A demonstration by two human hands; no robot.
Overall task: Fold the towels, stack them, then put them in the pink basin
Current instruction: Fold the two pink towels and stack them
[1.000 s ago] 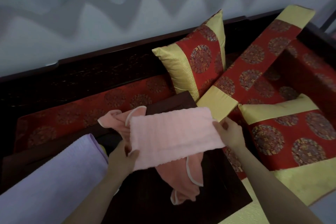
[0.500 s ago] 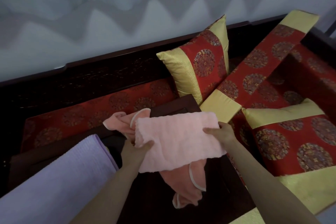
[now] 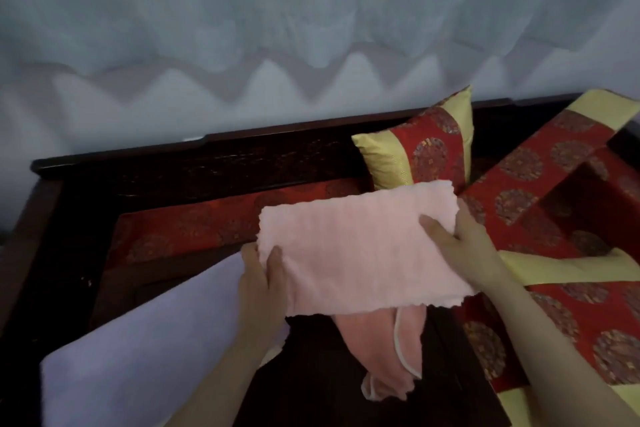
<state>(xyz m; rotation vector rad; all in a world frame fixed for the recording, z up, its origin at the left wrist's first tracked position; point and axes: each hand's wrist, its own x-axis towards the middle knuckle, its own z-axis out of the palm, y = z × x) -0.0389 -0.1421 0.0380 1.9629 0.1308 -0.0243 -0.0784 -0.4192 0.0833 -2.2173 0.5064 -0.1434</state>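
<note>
- A person's left hand [image 3: 260, 277] and right hand [image 3: 464, 243] pinch opposite ends of a folded pale pink towel [image 3: 356, 246], held over a crumpled salmon towel [image 3: 382, 354].
- Any slackening of the fingers could let the fold sag open. The pink basin is out of view.

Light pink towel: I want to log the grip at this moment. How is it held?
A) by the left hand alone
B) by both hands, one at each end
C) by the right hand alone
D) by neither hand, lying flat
B: the left hand grips the left end of the light pink towel, and the right hand grips its right end.
</note>
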